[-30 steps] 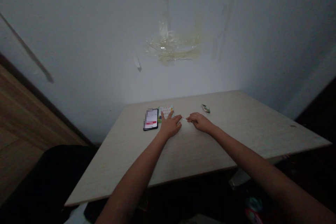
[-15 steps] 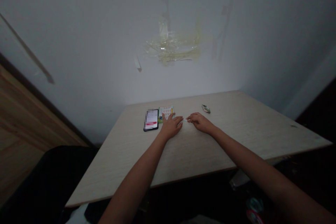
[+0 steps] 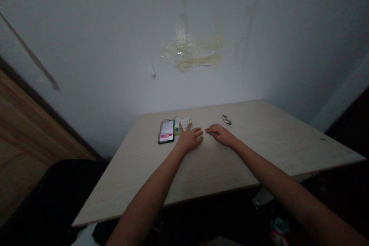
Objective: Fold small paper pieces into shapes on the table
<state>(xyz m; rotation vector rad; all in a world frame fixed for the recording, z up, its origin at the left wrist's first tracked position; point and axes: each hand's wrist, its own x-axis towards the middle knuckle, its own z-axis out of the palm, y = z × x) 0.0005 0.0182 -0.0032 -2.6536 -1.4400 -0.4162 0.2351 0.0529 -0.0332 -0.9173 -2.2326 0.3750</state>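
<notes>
My left hand (image 3: 189,138) lies flat on the pale wooden table (image 3: 219,161), fingers stretched out, partly over a small colourful card (image 3: 182,122). My right hand (image 3: 219,133) rests just to its right, fingers curled together on a tiny pale-and-blue item (image 3: 208,132) between the two hands; I cannot make out what it is. A black phone (image 3: 166,131) with a lit screen lies left of the card.
A small folded wrapper (image 3: 226,119) lies further back on the table, right of my hands. The table stands against a white wall (image 3: 115,46) with old tape residue (image 3: 188,52). A dark chair or bag (image 3: 52,200) sits at the lower left.
Both hands have stayed nearly in place; my left hand's fingers slid slightly right toward the right hand, closing the gap over the tiny item.
</notes>
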